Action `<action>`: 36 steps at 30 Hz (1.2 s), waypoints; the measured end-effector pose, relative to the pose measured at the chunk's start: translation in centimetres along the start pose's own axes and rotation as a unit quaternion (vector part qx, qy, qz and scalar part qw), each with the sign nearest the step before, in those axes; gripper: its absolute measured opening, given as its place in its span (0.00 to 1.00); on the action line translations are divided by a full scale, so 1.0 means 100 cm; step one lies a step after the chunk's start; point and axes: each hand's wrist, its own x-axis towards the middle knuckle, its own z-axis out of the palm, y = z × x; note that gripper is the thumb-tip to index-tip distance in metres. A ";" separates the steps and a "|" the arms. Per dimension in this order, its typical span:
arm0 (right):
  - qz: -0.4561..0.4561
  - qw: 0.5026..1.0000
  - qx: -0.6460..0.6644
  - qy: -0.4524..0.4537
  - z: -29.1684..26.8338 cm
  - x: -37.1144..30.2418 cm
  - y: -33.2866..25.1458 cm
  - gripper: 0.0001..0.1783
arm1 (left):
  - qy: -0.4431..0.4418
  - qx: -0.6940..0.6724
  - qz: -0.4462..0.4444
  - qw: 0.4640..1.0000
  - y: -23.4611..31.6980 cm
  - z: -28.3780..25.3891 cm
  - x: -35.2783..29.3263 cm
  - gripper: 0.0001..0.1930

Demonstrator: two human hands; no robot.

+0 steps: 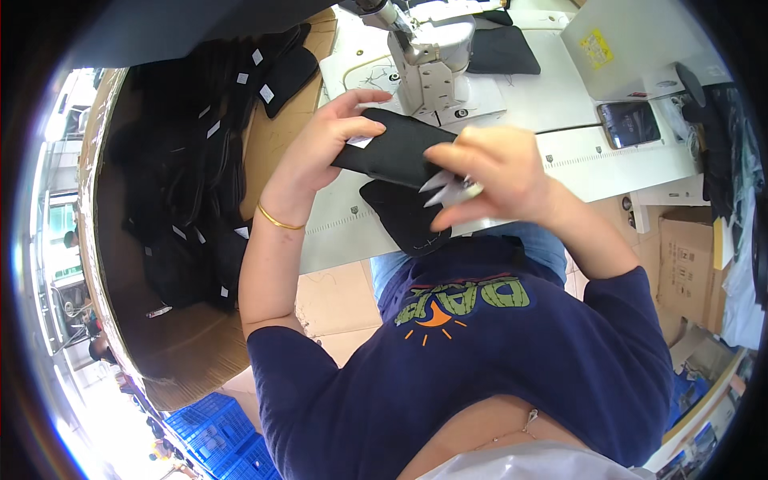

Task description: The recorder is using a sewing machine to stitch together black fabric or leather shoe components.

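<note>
My left hand [340,128] is closed on a flat black fabric piece [392,152] with a white label near its left end, the thumb on top. At the piece's right end is my right hand [504,172], slightly blurred, with small metal thread snips [448,192] in its grip. The snips' blades point left, below the held piece, and the right fingers touch or nearly touch the fabric. A second black fabric piece [410,224] lies underneath, hanging over the table's front edge, with light stitching at its lower end. Just beyond my hands stands a sewing machine [432,68].
At my left, a large cardboard box [204,352] holds many labelled black pieces [184,160]. Another black piece [504,50] lies beyond the machine. A phone [630,124] rests on the white table [520,172] at the right. Blue crates [216,432] stand on the floor.
</note>
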 end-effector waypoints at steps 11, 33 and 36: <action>0.411 0.814 0.409 0.027 0.022 -0.024 0.018 0.20 | -0.019 -0.094 0.020 0.995 -0.010 -0.002 -0.011 0.16; 0.504 0.860 0.087 -0.002 -0.088 0.017 0.112 0.22 | 0.003 0.493 0.060 0.868 -0.057 0.028 -0.023 0.28; 0.464 0.874 0.114 0.084 -0.053 0.003 0.099 0.23 | -0.053 0.302 0.076 0.949 -0.041 0.008 -0.020 0.19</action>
